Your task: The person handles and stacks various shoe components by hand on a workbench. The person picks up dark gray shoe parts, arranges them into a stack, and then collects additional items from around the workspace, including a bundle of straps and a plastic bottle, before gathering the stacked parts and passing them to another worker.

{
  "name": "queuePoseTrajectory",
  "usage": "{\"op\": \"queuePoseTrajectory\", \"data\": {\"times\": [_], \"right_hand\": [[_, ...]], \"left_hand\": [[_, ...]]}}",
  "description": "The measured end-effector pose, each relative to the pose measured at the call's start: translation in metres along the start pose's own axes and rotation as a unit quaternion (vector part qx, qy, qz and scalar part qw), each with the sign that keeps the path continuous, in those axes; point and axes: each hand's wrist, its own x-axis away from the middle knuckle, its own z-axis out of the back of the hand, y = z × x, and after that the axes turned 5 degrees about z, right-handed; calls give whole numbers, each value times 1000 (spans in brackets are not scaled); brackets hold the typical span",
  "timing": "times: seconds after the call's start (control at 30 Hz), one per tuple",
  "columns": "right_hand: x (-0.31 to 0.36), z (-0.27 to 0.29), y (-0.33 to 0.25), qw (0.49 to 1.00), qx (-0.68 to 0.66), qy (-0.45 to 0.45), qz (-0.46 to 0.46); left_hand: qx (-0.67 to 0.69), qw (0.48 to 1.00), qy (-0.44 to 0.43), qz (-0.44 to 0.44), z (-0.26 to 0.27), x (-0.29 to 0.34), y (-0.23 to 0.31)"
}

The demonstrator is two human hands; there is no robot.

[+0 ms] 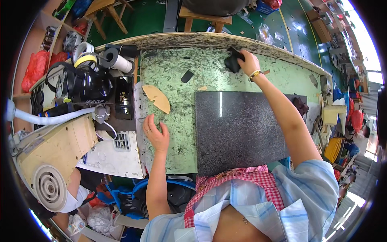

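Note:
My right hand (pixel 249 64) reaches to the far side of the green worktable (pixel 181 137), with thumb and fingers closed on a dark black piece (pixel 232 62). That piece looks soft and layered, but its kind is unclear. Over the left part of the table, my left hand (pixel 156 137) holds nothing, its fingers apart. Just beyond its fingertips lies a flat tan fan-shaped piece (pixel 160 101) with a notch in its edge. A small black flat piece (pixel 187 76) rests farther off, between the two hands. Under my right forearm is a dark speckled stone slab (pixel 238 129).
A raised wooden rim (pixel 189 39) borders the table's far side. On the left stand a shiny black machine (pixel 92 82), tape rolls (pixel 84 54) and a white hose (pixel 56 117). A dark crumpled piece (pixel 300 105) sits at the slab's right edge. Wooden stools (pixel 205 18) stand beyond.

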Motion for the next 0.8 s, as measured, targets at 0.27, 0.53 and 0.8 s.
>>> {"op": "queuePoseTrajectory", "data": {"times": [0.27,0.53,0.8], "right_hand": [[-24,-90,-151,976,-10,-22,217],[-12,-123,-216,894,-139,-171,390],[104,-152,-260,863,-135,-125,470]], "left_hand": [[67,997,15,39,-3,11,-19],[128,986,73,74,5,13,-16],[187,972,123,77,30,33,-16]]}}
